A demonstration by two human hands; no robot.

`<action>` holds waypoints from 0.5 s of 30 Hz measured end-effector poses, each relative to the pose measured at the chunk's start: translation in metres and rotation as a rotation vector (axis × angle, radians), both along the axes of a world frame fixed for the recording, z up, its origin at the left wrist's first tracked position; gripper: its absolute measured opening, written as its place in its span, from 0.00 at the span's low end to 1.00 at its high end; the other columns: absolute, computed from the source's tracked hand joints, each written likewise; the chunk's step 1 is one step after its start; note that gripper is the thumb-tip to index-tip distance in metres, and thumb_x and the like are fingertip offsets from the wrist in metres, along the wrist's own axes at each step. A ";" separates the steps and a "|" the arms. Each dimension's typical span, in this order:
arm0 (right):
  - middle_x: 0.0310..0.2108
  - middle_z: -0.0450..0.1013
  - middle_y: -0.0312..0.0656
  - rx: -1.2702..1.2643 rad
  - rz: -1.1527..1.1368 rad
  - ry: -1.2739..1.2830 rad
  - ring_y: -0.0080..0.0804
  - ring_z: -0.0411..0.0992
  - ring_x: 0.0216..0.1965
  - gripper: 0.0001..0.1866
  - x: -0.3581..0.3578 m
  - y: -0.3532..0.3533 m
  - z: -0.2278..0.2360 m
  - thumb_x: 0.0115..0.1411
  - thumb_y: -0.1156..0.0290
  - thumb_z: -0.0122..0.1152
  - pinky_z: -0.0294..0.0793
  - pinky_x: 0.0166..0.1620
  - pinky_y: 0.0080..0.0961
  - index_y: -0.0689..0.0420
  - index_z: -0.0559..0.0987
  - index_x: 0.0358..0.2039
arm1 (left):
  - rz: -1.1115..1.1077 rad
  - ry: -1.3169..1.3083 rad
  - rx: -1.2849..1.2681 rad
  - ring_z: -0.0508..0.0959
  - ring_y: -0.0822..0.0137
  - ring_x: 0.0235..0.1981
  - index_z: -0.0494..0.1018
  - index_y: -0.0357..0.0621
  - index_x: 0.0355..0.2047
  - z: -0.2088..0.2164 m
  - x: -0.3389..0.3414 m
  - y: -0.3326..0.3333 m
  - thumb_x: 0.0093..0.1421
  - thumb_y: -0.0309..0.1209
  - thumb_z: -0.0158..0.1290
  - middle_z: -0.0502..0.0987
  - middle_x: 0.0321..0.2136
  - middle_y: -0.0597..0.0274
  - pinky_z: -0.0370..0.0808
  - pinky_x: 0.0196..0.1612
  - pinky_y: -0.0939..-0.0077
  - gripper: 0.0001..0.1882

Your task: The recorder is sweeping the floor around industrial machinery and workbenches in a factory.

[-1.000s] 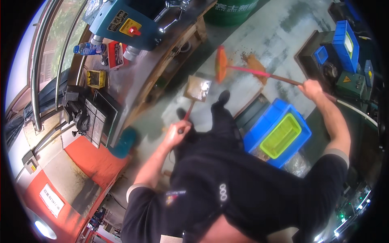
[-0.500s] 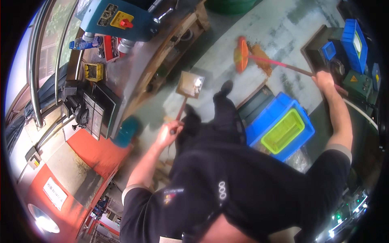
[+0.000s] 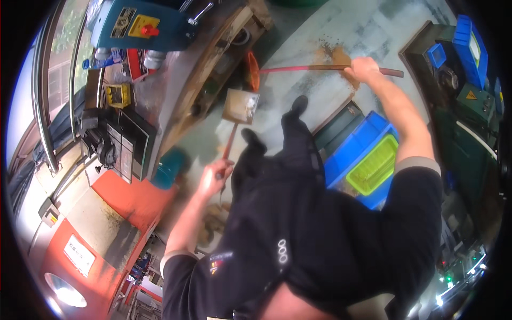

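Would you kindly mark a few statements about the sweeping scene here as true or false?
1. The right hand grips the broom by its long red handle. True.
2. The left hand is empty. False: it holds the handle of the dustpan.
3. The broom's orange head lies beside the dustpan, near the base of the workbench. True.
4. The blue bin holds a red tray. False: the tray inside it is yellow-green.
5. The dustpan rests on the workbench. False: it is down at the floor, in front of the person's shoes.
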State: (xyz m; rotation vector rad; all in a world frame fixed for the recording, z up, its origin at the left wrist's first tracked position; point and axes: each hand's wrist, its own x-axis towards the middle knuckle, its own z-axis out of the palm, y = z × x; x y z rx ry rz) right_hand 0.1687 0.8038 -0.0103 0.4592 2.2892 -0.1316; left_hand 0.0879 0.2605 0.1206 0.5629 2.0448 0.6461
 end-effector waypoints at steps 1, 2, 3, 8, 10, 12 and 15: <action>0.35 0.75 0.50 0.000 0.003 0.013 0.45 0.74 0.39 0.26 -0.003 0.002 -0.007 0.55 0.47 0.48 0.73 0.43 0.37 0.60 0.79 0.32 | -0.004 0.014 0.003 0.74 0.62 0.23 0.75 0.40 0.34 0.002 0.000 0.007 0.54 0.25 0.54 0.76 0.27 0.55 0.70 0.29 0.73 0.07; 0.35 0.75 0.50 -0.002 -0.008 0.017 0.45 0.74 0.39 0.26 0.000 0.016 -0.009 0.55 0.47 0.48 0.73 0.43 0.37 0.60 0.79 0.32 | -0.016 0.018 0.001 0.74 0.62 0.23 0.75 0.40 0.34 0.002 -0.003 0.016 0.54 0.25 0.54 0.76 0.27 0.55 0.70 0.29 0.73 0.07; 0.35 0.75 0.49 0.009 -0.020 -0.001 0.45 0.74 0.39 0.25 0.008 0.033 -0.007 0.55 0.48 0.48 0.72 0.44 0.36 0.59 0.79 0.33 | 0.003 0.008 -0.035 0.74 0.62 0.23 0.75 0.40 0.34 0.005 -0.002 0.021 0.54 0.25 0.54 0.76 0.28 0.55 0.70 0.29 0.73 0.07; 0.38 0.74 0.50 0.165 -0.179 -0.103 0.46 0.72 0.42 0.24 0.070 0.113 0.049 0.56 0.49 0.51 0.71 0.46 0.37 0.61 0.76 0.37 | -0.030 -0.012 -0.038 0.74 0.63 0.24 0.75 0.40 0.34 0.010 -0.010 0.058 0.54 0.25 0.54 0.76 0.28 0.56 0.71 0.30 0.73 0.07; 0.38 0.74 0.50 0.219 -0.242 -0.124 0.46 0.72 0.42 0.24 0.097 0.135 0.067 0.56 0.50 0.52 0.71 0.46 0.37 0.61 0.76 0.37 | -0.103 -0.049 -0.055 0.76 0.69 0.32 0.74 0.44 0.39 0.003 -0.017 0.065 0.58 0.30 0.52 0.77 0.36 0.59 0.73 0.37 0.74 0.09; 0.38 0.74 0.50 0.275 -0.306 -0.141 0.46 0.72 0.43 0.23 0.120 0.151 0.087 0.56 0.51 0.53 0.71 0.46 0.38 0.61 0.77 0.37 | -0.014 -0.057 0.104 0.75 0.66 0.25 0.74 0.39 0.34 -0.001 -0.018 0.081 0.55 0.25 0.53 0.77 0.32 0.58 0.72 0.31 0.74 0.06; 0.38 0.74 0.52 0.323 -0.341 -0.125 0.47 0.72 0.43 0.23 0.143 0.156 0.127 0.56 0.52 0.53 0.70 0.46 0.37 0.62 0.77 0.35 | -0.082 -0.075 0.126 0.75 0.67 0.26 0.74 0.38 0.34 -0.002 -0.029 0.097 0.56 0.25 0.53 0.77 0.34 0.59 0.72 0.31 0.75 0.06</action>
